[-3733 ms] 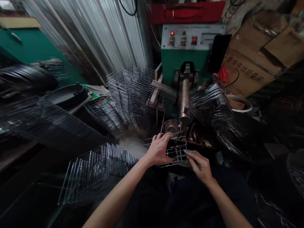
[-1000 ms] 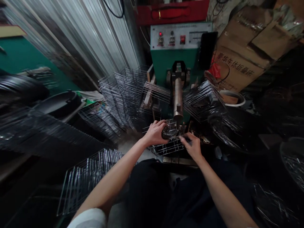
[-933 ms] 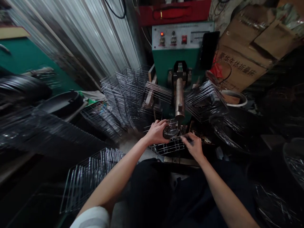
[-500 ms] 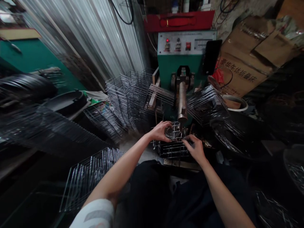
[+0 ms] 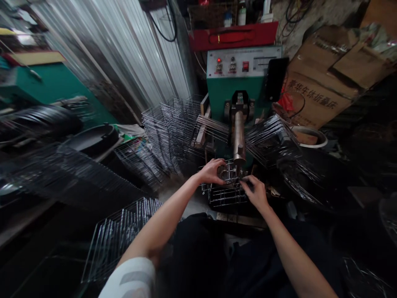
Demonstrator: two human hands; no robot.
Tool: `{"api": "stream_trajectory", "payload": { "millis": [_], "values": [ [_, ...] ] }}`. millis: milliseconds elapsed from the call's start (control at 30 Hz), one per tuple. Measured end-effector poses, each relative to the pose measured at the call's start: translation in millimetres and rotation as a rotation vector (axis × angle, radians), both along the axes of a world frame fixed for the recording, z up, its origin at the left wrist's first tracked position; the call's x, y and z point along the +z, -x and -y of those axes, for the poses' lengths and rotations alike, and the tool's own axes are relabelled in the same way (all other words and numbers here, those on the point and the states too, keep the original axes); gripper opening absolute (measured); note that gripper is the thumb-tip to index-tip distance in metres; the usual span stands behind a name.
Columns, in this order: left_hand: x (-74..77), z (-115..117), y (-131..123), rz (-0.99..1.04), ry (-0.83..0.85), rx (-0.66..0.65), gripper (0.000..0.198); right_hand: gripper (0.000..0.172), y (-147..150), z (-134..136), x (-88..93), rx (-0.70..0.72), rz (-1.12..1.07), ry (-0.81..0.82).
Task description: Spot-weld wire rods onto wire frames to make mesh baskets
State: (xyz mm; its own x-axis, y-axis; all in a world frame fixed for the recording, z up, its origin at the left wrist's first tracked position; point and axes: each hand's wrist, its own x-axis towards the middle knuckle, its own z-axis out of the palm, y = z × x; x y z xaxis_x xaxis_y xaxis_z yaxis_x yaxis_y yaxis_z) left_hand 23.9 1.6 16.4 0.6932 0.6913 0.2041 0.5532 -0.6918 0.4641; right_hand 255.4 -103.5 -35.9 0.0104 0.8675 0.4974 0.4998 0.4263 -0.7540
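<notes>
Wire frame [image 5: 228,196] sat right under the metal rod [image 5: 239,136] | left hand [image 5: 211,171] gripped its left side | right hand [image 5: 255,191] touched its edge, couldn't tell if pinching tbh

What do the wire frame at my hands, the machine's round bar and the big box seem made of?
Wire frame: probably steel, shiny, from glints along thin rods. Round bar: bare metal, satiny, by its soft sheen; alloy unclear. Box: matte brown, likely cardboard, from its creased flaps.
</notes>
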Motion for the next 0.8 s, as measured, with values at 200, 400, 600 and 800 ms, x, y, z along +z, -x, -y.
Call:
{"api": "stream_trajectory", "payload": {
  "millis": [200,400,600,800],
  "values": [
    [1.3,-2.7,1.1,-0.015,-0.008,-0.003,0.071,0.021,-1.0,-3.7,-0.4,-0.001,-0.021,-0.01],
    [-0.7,-6.2,-6.0,-0.022,0.016,0.026,0.072,0.022,-0.4,-8.3,-2.0,0.014,-0.054,0.041],
    [-7.3,11.3,25.8,0.041,0.049,0.135,0.093,0.022,-28.9,7.2,-5.7,0.076,-0.199,0.235],
    [-71.0,30.4,48.5,0.166,0.23,0.552,0.121,0.038,-74.9,90.5,-12.6,0.049,-0.568,0.593]
  ]
}}
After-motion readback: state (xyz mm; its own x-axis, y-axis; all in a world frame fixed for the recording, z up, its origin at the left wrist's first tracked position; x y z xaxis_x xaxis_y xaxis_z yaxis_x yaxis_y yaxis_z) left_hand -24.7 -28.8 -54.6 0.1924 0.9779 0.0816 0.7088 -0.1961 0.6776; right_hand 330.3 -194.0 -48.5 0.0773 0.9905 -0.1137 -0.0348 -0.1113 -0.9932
